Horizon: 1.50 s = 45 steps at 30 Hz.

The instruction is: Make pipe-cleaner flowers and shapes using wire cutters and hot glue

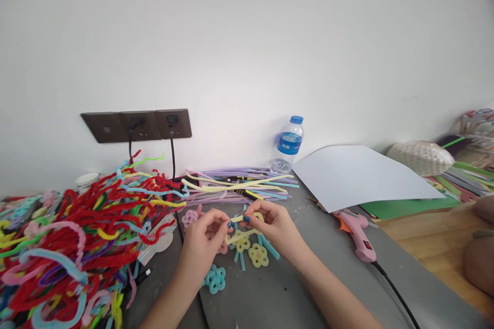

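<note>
A pale yellow pipe cleaner [238,219] is stretched between my two hands above the grey table. My left hand [208,231] pinches one part of it between thumb and fingertips. Close beside it, my right hand [272,223] pinches the same pipe cleaner, and a curled part shows by its fingers. Just below lie yellow looped flowers, one [258,255] nearest me and another [242,240] partly behind the strand. A blue looped flower [214,278] rests under my left wrist. The pink flower [189,218] sits left of my left hand; short blue pieces [270,247] lie by my right.
A large tangle of coloured pipe cleaners [88,236] fills the left side. Straight pipe cleaners [239,185] lie along the wall near a water bottle [288,144]. White paper [363,175] and a pink glue gun [360,236] with a cord are at right. Wall sockets [139,126] hold plugs.
</note>
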### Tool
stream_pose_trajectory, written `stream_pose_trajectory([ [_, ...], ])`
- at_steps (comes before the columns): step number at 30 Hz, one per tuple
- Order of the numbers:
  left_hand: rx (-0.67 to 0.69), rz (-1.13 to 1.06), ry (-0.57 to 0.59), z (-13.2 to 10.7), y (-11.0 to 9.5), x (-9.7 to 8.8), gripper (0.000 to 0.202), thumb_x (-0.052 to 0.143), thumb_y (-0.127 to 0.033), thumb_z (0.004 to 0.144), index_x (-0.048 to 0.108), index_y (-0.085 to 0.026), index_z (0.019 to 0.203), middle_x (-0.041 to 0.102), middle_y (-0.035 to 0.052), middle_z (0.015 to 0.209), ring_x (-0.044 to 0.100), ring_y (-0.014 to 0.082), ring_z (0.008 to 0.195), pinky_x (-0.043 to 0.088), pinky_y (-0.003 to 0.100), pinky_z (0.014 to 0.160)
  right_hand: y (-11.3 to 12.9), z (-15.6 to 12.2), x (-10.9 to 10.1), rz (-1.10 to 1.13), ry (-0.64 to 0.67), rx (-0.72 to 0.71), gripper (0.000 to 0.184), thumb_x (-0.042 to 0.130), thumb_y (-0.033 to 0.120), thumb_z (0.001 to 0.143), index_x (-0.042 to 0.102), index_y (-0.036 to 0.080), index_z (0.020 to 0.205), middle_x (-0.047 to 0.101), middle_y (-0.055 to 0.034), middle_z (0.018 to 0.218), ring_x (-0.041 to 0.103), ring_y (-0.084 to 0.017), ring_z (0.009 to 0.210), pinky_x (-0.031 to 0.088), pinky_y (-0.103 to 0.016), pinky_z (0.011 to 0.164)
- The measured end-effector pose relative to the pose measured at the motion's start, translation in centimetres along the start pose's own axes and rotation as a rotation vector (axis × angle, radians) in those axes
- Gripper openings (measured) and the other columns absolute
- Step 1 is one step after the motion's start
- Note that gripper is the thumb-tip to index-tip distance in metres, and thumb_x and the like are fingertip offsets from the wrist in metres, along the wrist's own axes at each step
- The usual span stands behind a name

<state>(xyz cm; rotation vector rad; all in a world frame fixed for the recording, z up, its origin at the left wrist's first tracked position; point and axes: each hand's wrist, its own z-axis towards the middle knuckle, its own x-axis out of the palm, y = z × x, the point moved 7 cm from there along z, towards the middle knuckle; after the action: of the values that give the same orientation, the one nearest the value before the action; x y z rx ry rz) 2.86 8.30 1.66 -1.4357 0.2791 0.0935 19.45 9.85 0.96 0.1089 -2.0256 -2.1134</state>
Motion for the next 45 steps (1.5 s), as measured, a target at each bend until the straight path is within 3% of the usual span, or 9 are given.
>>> stream_pose_trajectory([
  [7, -0.056, -0.120, 0.009, 0.4, 0.7, 0.0, 0.022, 0.065, -0.039, 0.079, 0.065, -0.018, 0.084, 0.072, 0.0047, 0.075, 0.068, 0.0175, 0.065, 0.055, 0.026, 0.061, 0.1, -0.4, 0.3, -0.379, 0.008, -0.148, 0.004, 0.061, 0.023, 0.081, 0.063, 0.020, 0.079, 0.068, -0.0025, 0.076, 0.065, -0.018, 0.073, 0.048, -0.026, 0.063],
  [12, -0.174, -0.295, 0.031, 0.2, 1.1, 0.6, 0.037, 0.074, -0.051, 0.072, 0.063, -0.017, 0.082, 0.072, 0.0058, 0.074, 0.066, 0.0168, 0.061, 0.052, 0.025, 0.054, 1.9, -1.2, 0.7, -0.624, -0.045, -0.367, 0.012, 0.056, 0.012, 0.085, 0.063, 0.021, 0.081, 0.067, -0.0025, 0.078, 0.061, -0.016, 0.070, 0.044, -0.024, 0.059],
  [19, -0.345, -0.543, 0.032, -0.3, 1.2, 1.4, 0.054, 0.082, -0.060, 0.062, 0.063, -0.016, 0.088, 0.073, 0.0063, 0.081, 0.063, 0.0137, 0.061, 0.049, 0.024, 0.054, 3.9, -2.3, 1.4, -0.745, -0.065, -0.645, 0.016, 0.054, 0.010, 0.092, 0.060, 0.022, 0.084, 0.064, -0.0037, 0.081, 0.062, -0.017, 0.074, 0.047, -0.024, 0.062],
  [24, -0.423, -0.568, 0.105, -0.5, 1.5, 2.0, 0.062, 0.085, -0.062, 0.057, 0.064, -0.015, 0.092, 0.074, 0.0075, 0.081, 0.063, 0.0127, 0.060, 0.044, 0.022, 0.052, 4.5, -2.6, 0.9, -0.794, -0.136, -0.697, 0.016, 0.053, 0.012, 0.095, 0.060, 0.023, 0.086, 0.065, -0.0049, 0.084, 0.062, -0.019, 0.079, 0.049, -0.028, 0.069],
  [32, -0.392, -0.593, 0.151, -0.4, 1.2, 2.2, 0.054, 0.086, -0.058, 0.061, 0.060, -0.016, 0.085, 0.071, 0.0034, 0.075, 0.057, 0.0091, 0.056, 0.040, 0.021, 0.051, 4.7, -2.6, 2.0, -0.885, -0.057, -0.747, 0.014, 0.060, 0.015, 0.095, 0.059, 0.023, 0.084, 0.067, 0.0005, 0.077, 0.059, -0.016, 0.072, 0.040, -0.031, 0.073],
  [38, -0.473, -0.733, 0.192, -0.7, 1.8, 2.7, 0.052, 0.091, -0.048, 0.057, 0.066, -0.015, 0.088, 0.067, 0.0020, 0.077, 0.058, 0.0108, 0.067, 0.046, 0.024, 0.064, 5.3, -3.0, 1.7, -0.865, -0.099, -0.778, 0.016, 0.054, 0.015, 0.098, 0.057, 0.023, 0.084, 0.069, -0.0001, 0.079, 0.061, -0.016, 0.074, 0.038, -0.033, 0.074],
  [45, -0.507, -0.728, 0.221, -0.8, 2.1, 3.0, 0.043, 0.093, -0.044, 0.055, 0.068, -0.014, 0.074, 0.053, -0.0029, 0.069, 0.042, 0.0070, 0.061, 0.035, 0.021, 0.058, 6.0, -3.4, 2.1, -0.913, -0.115, -0.852, 0.018, 0.052, 0.012, 0.098, 0.058, 0.023, 0.086, 0.068, -0.0001, 0.079, 0.060, -0.015, 0.072, 0.037, -0.034, 0.074],
])
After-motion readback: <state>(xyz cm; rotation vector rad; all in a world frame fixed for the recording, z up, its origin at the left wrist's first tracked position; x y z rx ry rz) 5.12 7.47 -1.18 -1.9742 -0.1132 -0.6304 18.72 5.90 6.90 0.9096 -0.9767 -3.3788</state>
